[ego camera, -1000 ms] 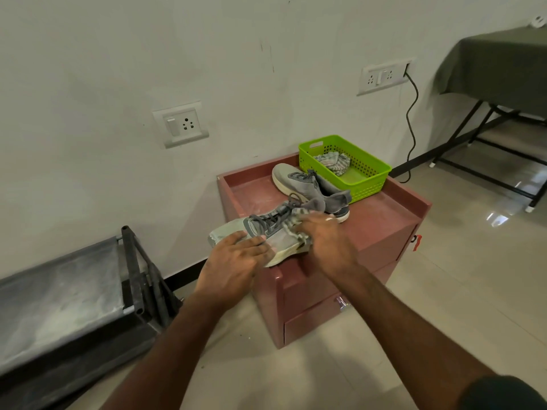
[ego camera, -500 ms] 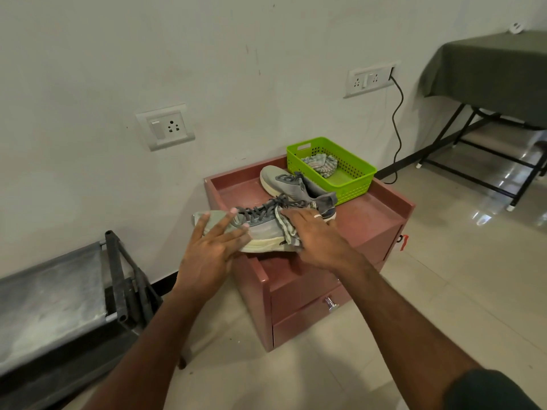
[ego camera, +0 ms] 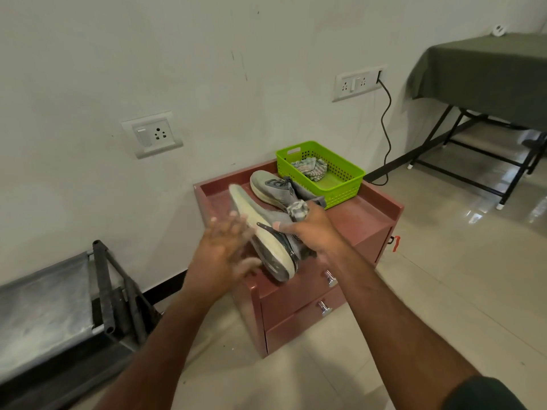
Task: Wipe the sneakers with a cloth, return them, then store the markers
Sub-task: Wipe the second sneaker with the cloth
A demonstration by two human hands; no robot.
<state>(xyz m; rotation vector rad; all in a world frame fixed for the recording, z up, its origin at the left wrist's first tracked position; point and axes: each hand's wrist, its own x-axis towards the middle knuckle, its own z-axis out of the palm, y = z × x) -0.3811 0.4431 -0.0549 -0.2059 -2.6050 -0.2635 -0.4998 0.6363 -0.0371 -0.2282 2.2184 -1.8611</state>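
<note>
1. The near sneaker (ego camera: 260,232) is tipped on its side at the front-left corner of the red cabinet (ego camera: 370,214), its pale sole turned up and toward the left; I judge it is held this way so that the sole and its edge can be wiped.
2. The right hand (ego camera: 310,232) is curled round a bunched cloth (ego camera: 298,210) and also presses on the shoe's upper from the right side, so one hand both steadies and carries the wiping rag.
3. The left hand (ego camera: 225,247) has its fingers spread flat against the sole, gripping nothing; it is blurred, but it appears to brace the shoe from the other side.
4. The second sneaker (ego camera: 272,187) lies on the cabinet top just behind the first, within easy reach for its turn.
5. The green basket (ego camera: 349,184) stands at the cabinet's back-right corner with a second striped cloth (ego camera: 310,168) inside it.
6. No markers can be seen anywhere, so that part of the task looks well off yet.
</note>
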